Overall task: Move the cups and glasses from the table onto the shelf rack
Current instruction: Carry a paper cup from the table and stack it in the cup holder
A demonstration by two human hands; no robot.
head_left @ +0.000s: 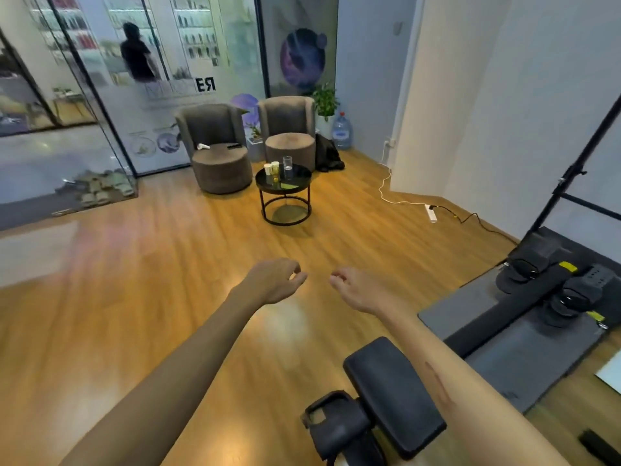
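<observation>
A small round black table (265,183) stands across the room in front of two armchairs. On it are a white cup (267,169), a yellowish cup (275,167) and a tall clear glass (287,164). My left hand (274,280) and my right hand (359,290) are stretched out in front of me over the wooden floor, far from the table. Both hang with fingers loosely curled and hold nothing. No shelf rack shows clearly in this view.
Two grey armchairs (215,146) (289,136) stand behind the table. A water jug (341,131) and plant sit in the corner. A white power strip (431,212) with cables lies on the floor at right. A black padded seat (393,395) and dark equipment (524,304) are near me at right.
</observation>
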